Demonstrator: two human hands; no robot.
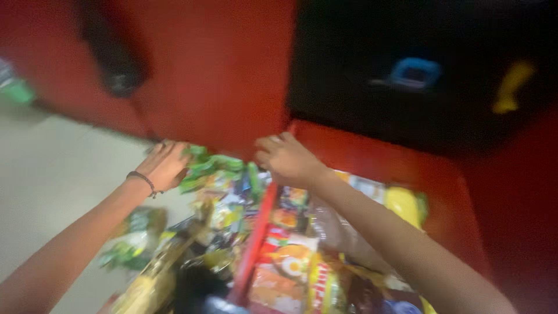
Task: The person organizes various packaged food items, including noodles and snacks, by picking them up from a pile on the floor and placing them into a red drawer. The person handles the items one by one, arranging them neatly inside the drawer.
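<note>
Nearest the camera: a blurred heap of glossy snack packets (290, 273) in orange, red and yellow, lying in a red tray-like bin (447, 192) and spilling over its left side. A red divider bar (253, 244) runs from the lower middle up toward the right hand, its long axis tilted slightly rightward at the top.

Both bare forearms enter from the lower corners and converge at the far edge of the heap. The left hand (165, 164), with a dark cord bracelet (142, 181) at the wrist, has its fingers curled about the left end of a crumpled green plastic packet (206, 168). This packet lies at the far-left edge of the heap; its long axis runs roughly left to right, the far end pointing toward the right hand. The right hand (288, 158) is closed into a loose fist at the top of the divider bar, knuckles upward; whether it grips anything cannot be told through the motion blur.

Beyond the hands stand a red panel (221, 70) and a black panel (360, 64) bearing a blue handle-shaped object (414, 72) and a yellow object (511, 87). Pale floor (52, 168) lies at left.
</note>
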